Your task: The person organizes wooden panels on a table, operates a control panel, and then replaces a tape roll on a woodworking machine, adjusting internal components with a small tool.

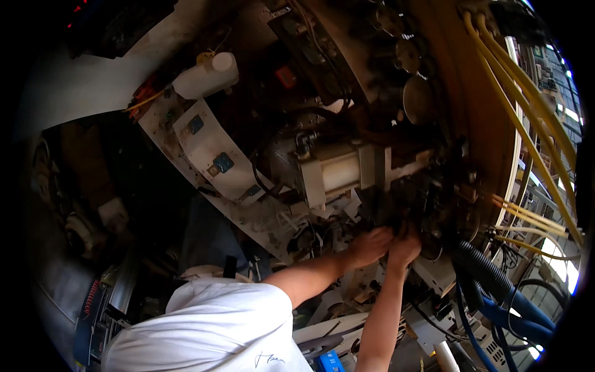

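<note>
My left hand (369, 245) and my right hand (405, 248) are side by side, reaching into a dark, greasy part of a big machine (427, 211). The fingers of both hands curl into the shadowed mechanism, and what they hold is hidden. Just above them sits a pale metal cylinder (338, 172) with square end blocks. My left arm comes from a white sleeve (217, 322) at the lower left. My right forearm rises from the bottom edge.
Yellow hoses (527, 118) run down the right side, with black corrugated hose (483, 266) and blue hoses (527, 310) below them. A white plastic bottle (206, 75) sits at the upper left above a dirty white curved panel (211, 149) with blue fittings. Cables and brackets crowd the space under my hands.
</note>
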### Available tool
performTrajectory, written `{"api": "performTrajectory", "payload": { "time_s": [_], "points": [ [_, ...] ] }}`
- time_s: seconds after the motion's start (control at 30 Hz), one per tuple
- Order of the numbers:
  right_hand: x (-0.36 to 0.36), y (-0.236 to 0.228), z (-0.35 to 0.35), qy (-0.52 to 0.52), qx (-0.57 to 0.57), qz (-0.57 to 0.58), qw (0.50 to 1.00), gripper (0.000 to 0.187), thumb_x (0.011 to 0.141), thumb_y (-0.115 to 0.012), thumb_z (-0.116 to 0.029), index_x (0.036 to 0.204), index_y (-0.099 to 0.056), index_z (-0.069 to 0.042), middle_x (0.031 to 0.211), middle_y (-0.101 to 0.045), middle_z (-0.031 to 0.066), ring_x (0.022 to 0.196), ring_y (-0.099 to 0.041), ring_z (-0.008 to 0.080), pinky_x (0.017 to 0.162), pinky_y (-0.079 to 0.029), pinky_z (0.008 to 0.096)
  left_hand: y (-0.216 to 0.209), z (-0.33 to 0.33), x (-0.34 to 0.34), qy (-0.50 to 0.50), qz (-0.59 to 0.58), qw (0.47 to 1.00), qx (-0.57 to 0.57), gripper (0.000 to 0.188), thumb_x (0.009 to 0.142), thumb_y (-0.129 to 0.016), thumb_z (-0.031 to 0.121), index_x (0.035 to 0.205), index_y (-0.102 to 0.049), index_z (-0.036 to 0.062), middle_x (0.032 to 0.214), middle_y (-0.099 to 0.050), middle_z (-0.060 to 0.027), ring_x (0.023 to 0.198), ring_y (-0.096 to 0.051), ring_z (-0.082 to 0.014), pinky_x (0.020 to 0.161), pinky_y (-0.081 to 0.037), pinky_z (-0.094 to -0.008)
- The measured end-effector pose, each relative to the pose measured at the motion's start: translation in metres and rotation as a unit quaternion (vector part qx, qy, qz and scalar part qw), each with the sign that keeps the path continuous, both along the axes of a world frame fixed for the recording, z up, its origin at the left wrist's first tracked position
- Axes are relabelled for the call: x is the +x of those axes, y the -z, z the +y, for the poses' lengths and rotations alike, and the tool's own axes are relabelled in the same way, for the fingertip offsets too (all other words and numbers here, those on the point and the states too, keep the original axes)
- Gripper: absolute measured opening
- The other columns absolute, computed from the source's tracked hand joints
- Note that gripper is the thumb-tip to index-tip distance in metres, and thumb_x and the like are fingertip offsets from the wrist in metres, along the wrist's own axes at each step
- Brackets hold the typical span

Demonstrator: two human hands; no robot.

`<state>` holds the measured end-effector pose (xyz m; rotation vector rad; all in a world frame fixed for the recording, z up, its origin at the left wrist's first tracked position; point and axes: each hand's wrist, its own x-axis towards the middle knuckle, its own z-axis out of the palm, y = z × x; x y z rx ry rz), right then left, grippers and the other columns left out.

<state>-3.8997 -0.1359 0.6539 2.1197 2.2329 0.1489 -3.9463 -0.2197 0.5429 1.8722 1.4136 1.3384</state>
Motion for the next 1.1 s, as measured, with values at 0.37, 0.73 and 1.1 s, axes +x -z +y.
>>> {"api": "performTrajectory", "payload": {
  "time_s": [0.37,0.73,1.1],
  "points": [
    [-0.034,-0.012,0.028,0.006,-0.040,-0.043,0.998,0.017,0.096,-0.064,-0.016,0.105,-0.075,-0.006,0.081,-0.069,0.0241,0.073,-0.067,0.0445,0.060,-0.052,0.0481,-0.015,-0.003,-0.001,0.009,0.079,0.996,-0.049,0.040,0.091,-0.064,0.025,0.130,-0.063,0.0141,0.146,-0.053,-0.0031,0.146,-0.039,-0.0223,0.127,-0.026,-0.0410],
    [-0.053,-0.014,0.038,-0.018,-0.065,-0.006,0.998,0.026,0.100,-0.059,-0.020,0.109,-0.076,-0.003,0.097,-0.072,0.0276,0.091,-0.069,0.0456,0.076,-0.054,0.0505,0.013,0.017,0.021,0.059,-0.167,0.980,-0.094,0.049,0.096,-0.060,0.022,0.141,-0.053,0.0049,0.151,-0.047,-0.0158,0.146,-0.036,-0.0328,0.128,-0.022,-0.0484],
    [-0.159,0.030,-0.234,0.073,-0.035,0.357,0.931,0.027,0.102,-0.057,-0.008,0.125,-0.070,-0.003,0.108,-0.074,0.0147,0.094,-0.070,0.0270,0.080,-0.056,0.0424,0.031,-0.181,-0.413,-0.093,-0.108,0.893,-0.427,0.026,0.099,-0.061,0.022,0.123,-0.066,0.0111,0.102,-0.073,-0.0125,0.093,-0.071,-0.0311,0.080,-0.056,-0.0422]
  ]
}}
